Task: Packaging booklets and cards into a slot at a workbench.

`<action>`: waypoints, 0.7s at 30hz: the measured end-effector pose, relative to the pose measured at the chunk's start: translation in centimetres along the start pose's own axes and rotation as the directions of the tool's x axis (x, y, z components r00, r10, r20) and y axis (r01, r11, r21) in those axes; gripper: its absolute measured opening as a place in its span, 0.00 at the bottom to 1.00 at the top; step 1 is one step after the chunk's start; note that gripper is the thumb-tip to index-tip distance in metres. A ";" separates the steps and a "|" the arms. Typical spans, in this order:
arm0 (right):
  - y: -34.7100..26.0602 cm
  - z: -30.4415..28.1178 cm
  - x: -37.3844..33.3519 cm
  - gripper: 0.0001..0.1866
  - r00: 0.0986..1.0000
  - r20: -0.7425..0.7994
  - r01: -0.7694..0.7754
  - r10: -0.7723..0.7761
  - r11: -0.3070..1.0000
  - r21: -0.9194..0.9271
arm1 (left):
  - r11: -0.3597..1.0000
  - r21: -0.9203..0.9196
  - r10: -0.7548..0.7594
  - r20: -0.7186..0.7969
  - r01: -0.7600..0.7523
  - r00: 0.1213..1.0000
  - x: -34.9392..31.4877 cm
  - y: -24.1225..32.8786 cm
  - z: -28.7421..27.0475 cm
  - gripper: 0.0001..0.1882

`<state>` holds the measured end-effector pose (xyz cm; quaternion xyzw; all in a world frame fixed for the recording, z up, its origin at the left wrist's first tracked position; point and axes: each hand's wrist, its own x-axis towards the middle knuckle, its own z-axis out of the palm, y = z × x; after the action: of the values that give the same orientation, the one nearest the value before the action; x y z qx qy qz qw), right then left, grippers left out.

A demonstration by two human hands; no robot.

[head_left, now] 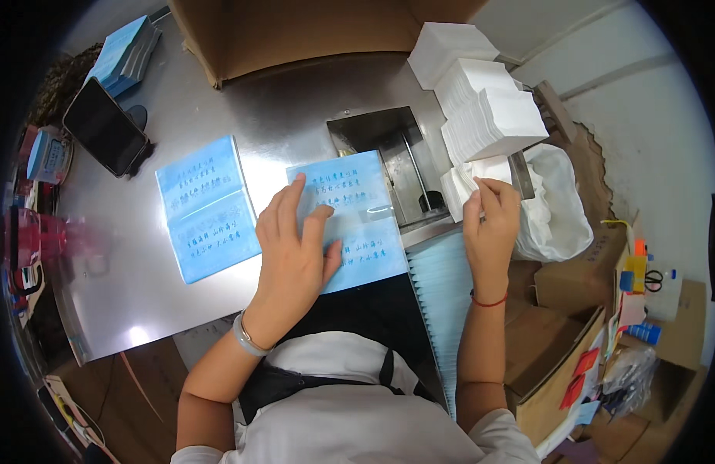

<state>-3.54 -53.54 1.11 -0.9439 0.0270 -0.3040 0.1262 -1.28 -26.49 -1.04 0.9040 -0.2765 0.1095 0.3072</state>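
My left hand [288,243] rests with spread fingers on the left part of a pale blue printed packet [369,263], holding nothing. That packet lies at the table's near edge, and a whitish band crosses its middle. To its left lies a similar blue packet [207,213], flat on the metal table. On the right, my right hand [493,224] pinches the edge of white folded paper napkins [456,193] with thumb and fingers. How many napkins are in the pinch I cannot tell. Just beyond that hand, tall white napkin stacks [493,124] stand in a row.
A cardboard box [311,39] stands open at the back of the metal table [141,255]. A phone [106,127] on a stand and a stack of blue packets [122,54] are at left. Beside the opening [381,147] in the tabletop, a white-lined bin [562,209] stands at right.
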 end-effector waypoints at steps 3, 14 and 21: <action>0.6 -0.6 0.2 0.15 0.995 0.051 0.082 -0.082 0.997 0.017 | 0.999 0.034 0.022 -0.083 -0.019 0.996 -0.4 0.0 -0.2 0.21; -10.3 3.4 -1.5 0.12 0.883 0.209 0.359 -0.420 0.892 0.275 | 0.982 0.187 -0.004 0.167 -0.027 0.986 -0.4 -1.2 -2.1 0.21; -4.8 0.6 0.3 0.11 0.992 -0.123 0.000 0.026 0.979 0.204 | 0.978 0.181 0.079 0.153 -0.106 0.985 -0.8 0.0 -1.5 0.10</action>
<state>-3.11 -48.84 2.04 -0.9050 0.0097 -0.3626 0.2220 -1.98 -25.21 -0.14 0.9207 -0.3281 0.0837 0.1938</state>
